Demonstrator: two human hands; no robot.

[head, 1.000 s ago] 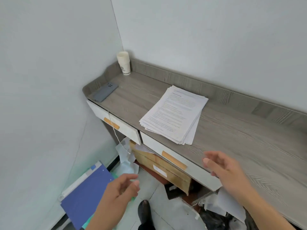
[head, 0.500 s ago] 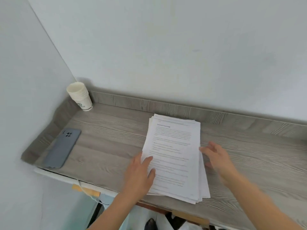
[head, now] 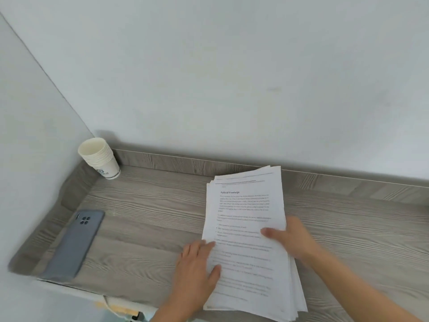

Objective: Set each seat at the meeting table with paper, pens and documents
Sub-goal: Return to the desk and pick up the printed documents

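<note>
Woodgrain desk [head: 151, 231]; fanned paper stack [head: 246, 205] between left hand [head: 195, 266] and right hand [head: 293, 240]

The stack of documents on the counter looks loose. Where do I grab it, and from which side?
Grip the stack of documents by its long edges, one hand from each side. It lies flat and fanned, so side pressure should square the sheets. The right hand pinches the right edge, thumb on top; the left hand lies flat on the left edge.
</note>
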